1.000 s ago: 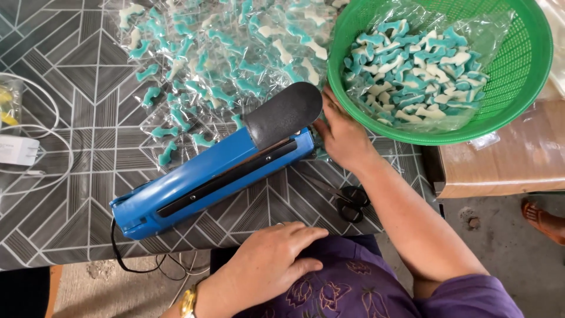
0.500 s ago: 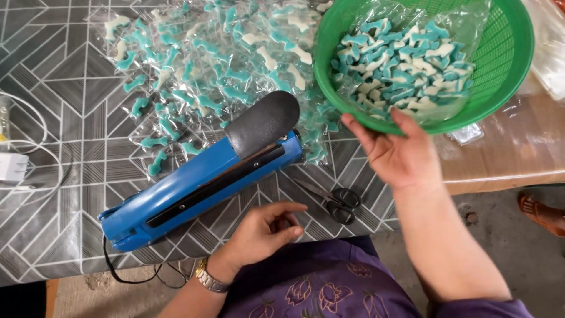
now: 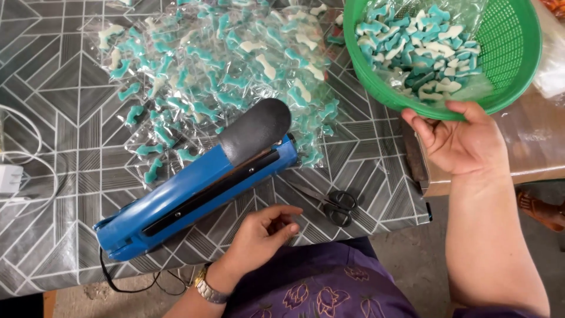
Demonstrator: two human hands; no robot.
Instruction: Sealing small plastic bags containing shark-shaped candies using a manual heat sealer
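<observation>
- Basket (image 3: 518, 53) is gripped at its near rim by the right hand (image 3: 462, 141), beyond the table's (image 3: 59, 194) right edge.
- Left hand (image 3: 262, 232), loosely curled and empty, is kept at the near edge, beside the sealer (image 3: 194, 188).

The one camera is sitting on my head and looking steeply down over my lap at the desk (image 3: 70, 194) in front of me. It is facing forward and down, so the near desk edge is running across the lower part of the view and my purple clothing is filling the bottom. It is sitting close: my left hand (image 3: 262, 232) and right hand (image 3: 462, 141) are both showing large, and the green basket (image 3: 518, 53) is being cut off at the top right corner. No second view is sharing the scene.
</observation>
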